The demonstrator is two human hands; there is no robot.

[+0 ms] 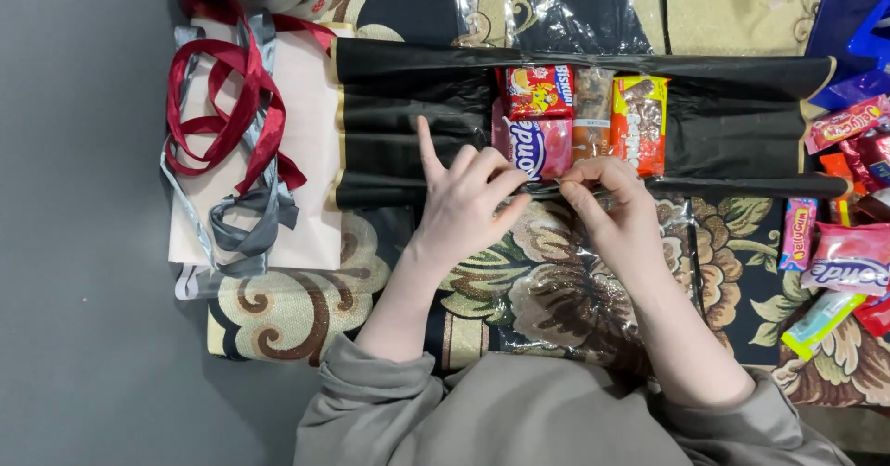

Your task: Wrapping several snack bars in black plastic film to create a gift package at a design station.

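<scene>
My left hand (pixel 468 202) and my right hand (pixel 612 206) meet at the near edge of a clear plastic sheet (pixel 556 271), fingertips pinching its edge where it lies against pleated black paper (pixel 408 123). Just beyond my fingers, several snack packets sit on the black paper: a pink packet (pixel 538 146), a red packet (pixel 538 90), a brown bar (pixel 591 109) and an orange-red packet (pixel 640 123). Both grey sleeves show at the bottom.
Red ribbon (pixel 222 104) and grey ribbon (pixel 246 220) lie on a pale pink sheet (pixel 306 151) at the left. More sweet packets (pixel 848 243) are piled at the right. A patterned rug (pixel 306 299) lies underneath, with grey floor (pixel 83 243) to the left.
</scene>
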